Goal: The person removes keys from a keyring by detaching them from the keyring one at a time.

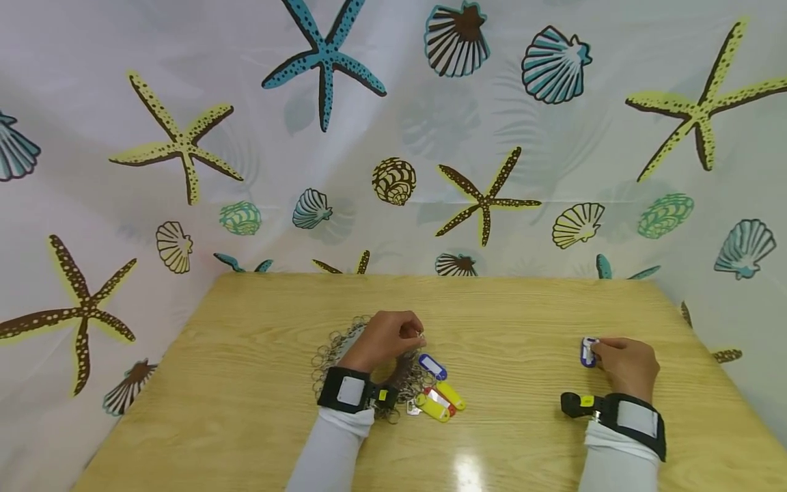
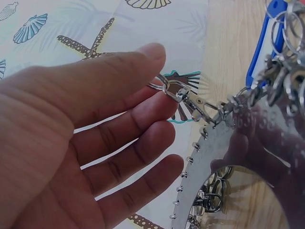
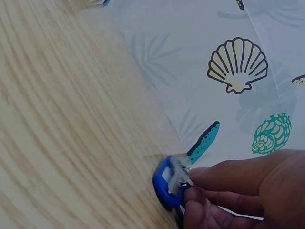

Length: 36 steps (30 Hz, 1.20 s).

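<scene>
My left hand [image 1: 382, 336] pinches a metal split ring [image 2: 156, 86] between thumb and index finger, the other fingers spread loosely. The split ring is linked to a silver swivel clasp [image 2: 194, 105], which reaches the rim of a shiny round metal plate [image 2: 202, 148] with small holes along its edge. Many more rings and clasps hang around that plate. Farther right, my right hand [image 1: 630, 362] pinches a blue key tag [image 3: 161, 183] just at the tabletop. Something pale and silvery lies against this tag, too blurred to make out.
Beside the plate lie a second blue tag [image 1: 432, 367], two yellow tags [image 1: 451, 395] and a red tag [image 1: 453, 410] between them. A small silver piece [image 1: 413, 408] is near the yellow tags. A shell-print cloth [image 1: 369, 225] surrounds the wooden table [image 1: 510, 328] at back and sides.
</scene>
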Motion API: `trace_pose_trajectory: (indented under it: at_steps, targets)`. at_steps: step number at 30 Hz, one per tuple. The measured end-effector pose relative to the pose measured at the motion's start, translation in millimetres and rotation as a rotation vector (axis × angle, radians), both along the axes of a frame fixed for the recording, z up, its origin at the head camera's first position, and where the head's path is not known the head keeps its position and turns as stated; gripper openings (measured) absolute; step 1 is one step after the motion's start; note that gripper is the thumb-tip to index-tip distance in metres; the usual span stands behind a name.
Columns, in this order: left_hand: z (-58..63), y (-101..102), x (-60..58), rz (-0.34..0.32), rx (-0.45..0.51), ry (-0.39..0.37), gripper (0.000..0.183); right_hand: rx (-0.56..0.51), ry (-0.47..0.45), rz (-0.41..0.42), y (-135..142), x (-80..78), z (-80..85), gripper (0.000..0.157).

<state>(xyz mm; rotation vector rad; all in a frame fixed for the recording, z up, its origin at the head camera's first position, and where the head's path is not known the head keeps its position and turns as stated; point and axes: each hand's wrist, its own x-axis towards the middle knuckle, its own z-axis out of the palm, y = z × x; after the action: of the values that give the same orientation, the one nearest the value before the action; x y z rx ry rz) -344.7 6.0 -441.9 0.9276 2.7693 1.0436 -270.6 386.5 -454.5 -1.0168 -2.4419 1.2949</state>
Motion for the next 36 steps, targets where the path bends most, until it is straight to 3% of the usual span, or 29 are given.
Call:
trace_pose_trajectory:
  at_steps: [7,11,14,17,22,25,30,36]
  targets:
    - [2.4,1,-0.1,0.006,-0.019,0.004,0.019,0.024,0.001,0.003,1,1.6,6.4,0.041]
    - [3.6,2,-0.5,0.001,-0.017,-0.003,0.020,0.066,0.031,0.010,-4,1.5,18.8,0.043]
    - [2.5,3,-1.1,-0.005,-0.012,-0.011,0.022,0.099,0.065,0.066,-14,-1.6,31.9,0.044]
    - [0.0,5,-1.3,-0.002,-0.011,-0.024,0.023,0.168,0.101,0.220,-33,-6.7,46.1,0.045]
    - [-2.4,6,0.2,-0.015,-0.005,-0.039,0.021,0.314,0.132,0.645,-79,-16.3,62.6,0.036]
    - [-2.7,7,0.9,-0.026,-0.017,-0.025,0.019,0.329,0.087,0.828,-113,-24.7,61.6,0.024]
    - [-1.4,7,0.6,-0.015,-0.050,0.002,0.019,0.385,0.015,0.961,-169,-37.9,42.2,0.008]
    - [1.0,6,1.6,-0.026,-0.073,0.029,0.019,0.490,-0.055,1.013,-208,-35.8,17.8,0.018]
